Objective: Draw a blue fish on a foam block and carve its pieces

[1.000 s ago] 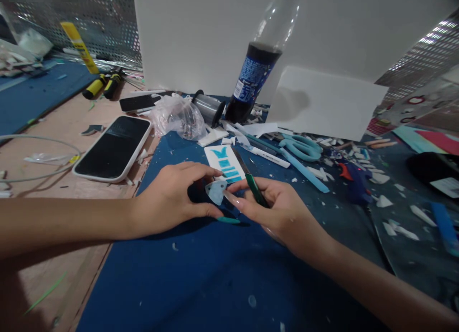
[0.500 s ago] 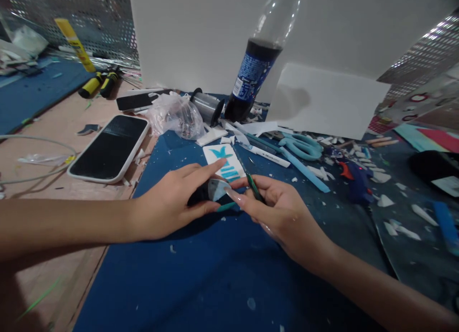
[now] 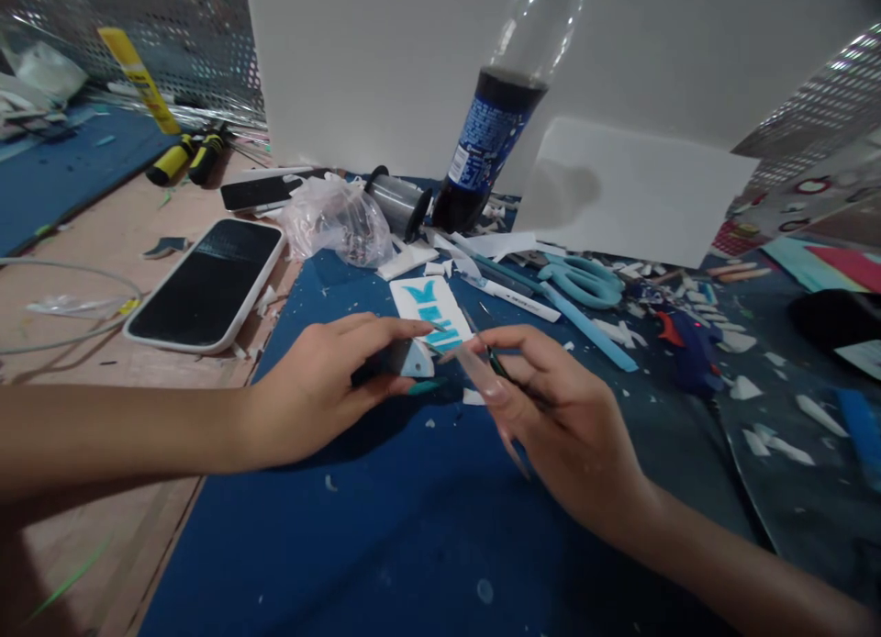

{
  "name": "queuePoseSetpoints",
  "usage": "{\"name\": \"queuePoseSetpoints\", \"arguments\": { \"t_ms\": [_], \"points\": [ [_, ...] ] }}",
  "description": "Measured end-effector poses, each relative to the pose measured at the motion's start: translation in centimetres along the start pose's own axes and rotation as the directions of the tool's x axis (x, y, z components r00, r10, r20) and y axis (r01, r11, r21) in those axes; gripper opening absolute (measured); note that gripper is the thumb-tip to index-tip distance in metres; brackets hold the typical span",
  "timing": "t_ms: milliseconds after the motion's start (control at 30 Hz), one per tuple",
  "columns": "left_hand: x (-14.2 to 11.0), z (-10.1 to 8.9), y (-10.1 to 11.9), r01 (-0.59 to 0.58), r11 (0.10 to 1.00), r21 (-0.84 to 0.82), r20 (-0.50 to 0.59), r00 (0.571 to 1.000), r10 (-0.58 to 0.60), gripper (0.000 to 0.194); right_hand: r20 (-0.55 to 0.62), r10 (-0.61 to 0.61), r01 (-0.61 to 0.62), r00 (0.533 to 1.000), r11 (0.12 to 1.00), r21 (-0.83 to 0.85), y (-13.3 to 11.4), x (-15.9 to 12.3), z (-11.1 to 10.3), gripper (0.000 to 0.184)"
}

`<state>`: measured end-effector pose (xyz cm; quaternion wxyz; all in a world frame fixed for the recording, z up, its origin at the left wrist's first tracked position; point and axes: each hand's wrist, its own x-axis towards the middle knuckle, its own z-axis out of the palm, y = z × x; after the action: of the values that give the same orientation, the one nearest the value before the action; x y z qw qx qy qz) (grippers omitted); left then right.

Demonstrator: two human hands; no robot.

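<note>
My left hand (image 3: pixel 327 380) is closed, thumb and fingers gripping a small dark piece with a pale blue-grey rounded end (image 3: pixel 415 360) and a dark dot on it. Long teal nails extend past this piece. My right hand (image 3: pixel 561 407) pinches a slim dark-green tool (image 3: pixel 494 363) just to the right of it; the tool's working end is mostly hidden, so its kind is unclear. Right behind the fingers, a white card with teal painted shapes (image 3: pixel 430 308) lies on the blue mat (image 3: pixel 330 545). Below the right fingertips is a small white scrap (image 3: pixel 473 396).
A phone (image 3: pixel 206 286) lies left. Behind are a plastic bag (image 3: pixel 336 222), a spool (image 3: pixel 395 204), a cola bottle (image 3: pixel 492 132) and a white board (image 3: pixel 633 192). Blue scissors (image 3: pixel 585 281), a white pen (image 3: pixel 519 300), a glue gun (image 3: pixel 692 348) with its cord and scattered scraps are on the right.
My right hand has drawn slightly right and down from the held piece, opening a small gap. The piece has tilted in my left hand, so its rounded end shows more fully.
</note>
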<state>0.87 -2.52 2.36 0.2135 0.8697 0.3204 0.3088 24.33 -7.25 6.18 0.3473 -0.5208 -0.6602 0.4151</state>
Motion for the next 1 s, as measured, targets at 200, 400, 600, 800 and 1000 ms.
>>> {"name": "queuePoseSetpoints", "arguments": {
  "t_ms": [200, 400, 600, 800, 1000],
  "points": [
    [-0.1, -0.1, -0.3, 0.040, 0.987, -0.154, 0.017, 0.999, -0.038, 0.037, 0.150, -0.506, 0.478, 0.849, 0.618, -0.624, 1.7, 0.6, -1.1, 0.049],
    [0.0, -0.3, -0.2, 0.025, 0.984, -0.178, 0.027, 0.999, -0.020, 0.040, 0.238, -0.540, 0.538, 0.807, 0.510, -0.671, 1.7, 1.1, -1.2, 0.043],
    [0.1, -0.3, -0.3, 0.014, 0.978, -0.208, 0.031, 0.999, -0.008, 0.038, 0.263, -0.526, 0.554, 0.809, 0.530, -0.642, 1.8, 1.1, -1.1, 0.045],
    [0.2, -0.5, -0.1, 0.065, 0.966, -0.248, 0.072, 0.996, -0.048, 0.032, 0.266, -0.521, 0.556, 0.811, 0.546, -0.627, 1.8, 1.0, -0.9, 0.039],
    [0.0, -0.4, -0.1, 0.152, 0.936, -0.316, 0.066, 0.988, -0.138, 0.026, 0.274, -0.497, 0.545, 0.823, 0.557, -0.626, 1.9, 0.9, -0.9, 0.039]
  ]
}}
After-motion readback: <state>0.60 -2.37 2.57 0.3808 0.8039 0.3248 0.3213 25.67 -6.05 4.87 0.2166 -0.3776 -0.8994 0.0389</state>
